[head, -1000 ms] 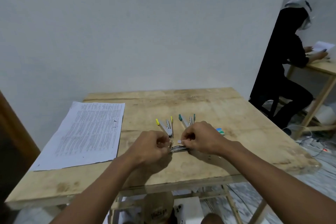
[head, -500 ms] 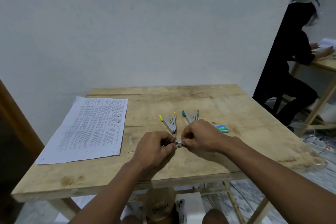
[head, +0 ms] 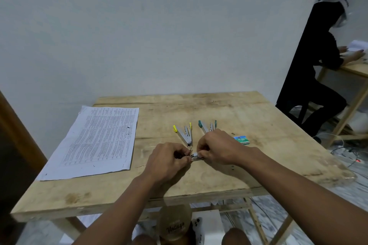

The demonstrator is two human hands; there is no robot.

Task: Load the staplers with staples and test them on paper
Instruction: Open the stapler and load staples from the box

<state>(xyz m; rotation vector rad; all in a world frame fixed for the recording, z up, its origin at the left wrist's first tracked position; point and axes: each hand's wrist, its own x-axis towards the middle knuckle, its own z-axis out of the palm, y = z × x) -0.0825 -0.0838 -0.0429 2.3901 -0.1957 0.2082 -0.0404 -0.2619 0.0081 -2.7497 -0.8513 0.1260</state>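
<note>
Both my hands meet over the middle of the wooden table [head: 229, 175]. My left hand [head: 169, 160] grips a dark stapler [head: 196, 157], mostly hidden under its fingers. My right hand [head: 216, 146] pinches the metal part sticking out of that stapler's right end, possibly a strip of staples. A yellow-tipped stapler [head: 184, 134] lies swung open just beyond my hands. A teal-tipped stapler [head: 207, 125] lies open to its right, partly hidden by my right hand. A small green staple box [head: 241, 139] sits beside my right wrist. Printed paper [head: 97, 141] lies at the left.
Another person in black [head: 312, 77] sits at a second wooden table [head: 356, 69] at the far right. A cap [head: 175, 223] and a white box [head: 207, 226] lie below the table's front edge. Cables [head: 346, 153] trail on the floor at the right.
My hands have stayed together on the dark stapler, working at its right end. The camera has tilted, so the table sits slightly differently in view.
</note>
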